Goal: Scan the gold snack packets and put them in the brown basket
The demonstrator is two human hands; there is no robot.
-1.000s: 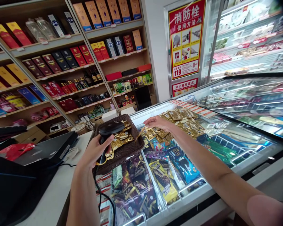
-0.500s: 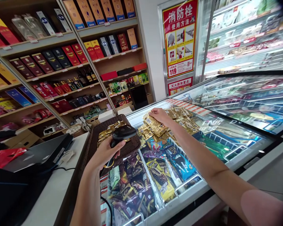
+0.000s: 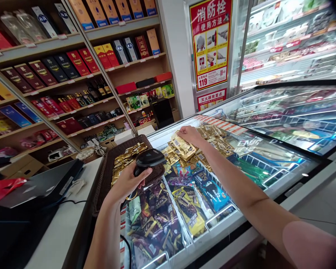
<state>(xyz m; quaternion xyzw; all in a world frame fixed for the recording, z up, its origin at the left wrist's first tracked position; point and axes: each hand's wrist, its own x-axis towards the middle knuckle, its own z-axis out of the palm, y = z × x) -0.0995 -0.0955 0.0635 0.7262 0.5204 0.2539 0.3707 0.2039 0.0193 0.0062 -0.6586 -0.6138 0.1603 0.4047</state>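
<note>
My left hand [image 3: 130, 178] is closed around the handle of a black barcode scanner [image 3: 149, 158], whose head points right toward the gold packets. My right hand [image 3: 190, 136] pinches the upper edge of a gold foil packet [image 3: 184, 146] that has a barcode label on its face. Under and beside it, a heap of gold packets [image 3: 218, 144] lies on the glass top of a chest freezer [image 3: 194, 250]. A brown wicker basket [image 3: 102, 186] with more gold packets [image 3: 126, 157] stands left of the scanner, partly hidden by it and my left hand.
Wrapped ice creams [image 3: 156, 220] show through the freezer glass. A white counter [image 3: 60, 220] with a dark monitor-like device [image 3: 42, 185] is at the left. Shelves of boxed goods [image 3: 56, 69], a red poster [image 3: 211, 45] and a lit fridge [image 3: 291, 41] stand behind.
The view has shifted slightly. My right hand still holds the gold packet, now turned a little flatter and facing me, and the scanner stays close to it.
</note>
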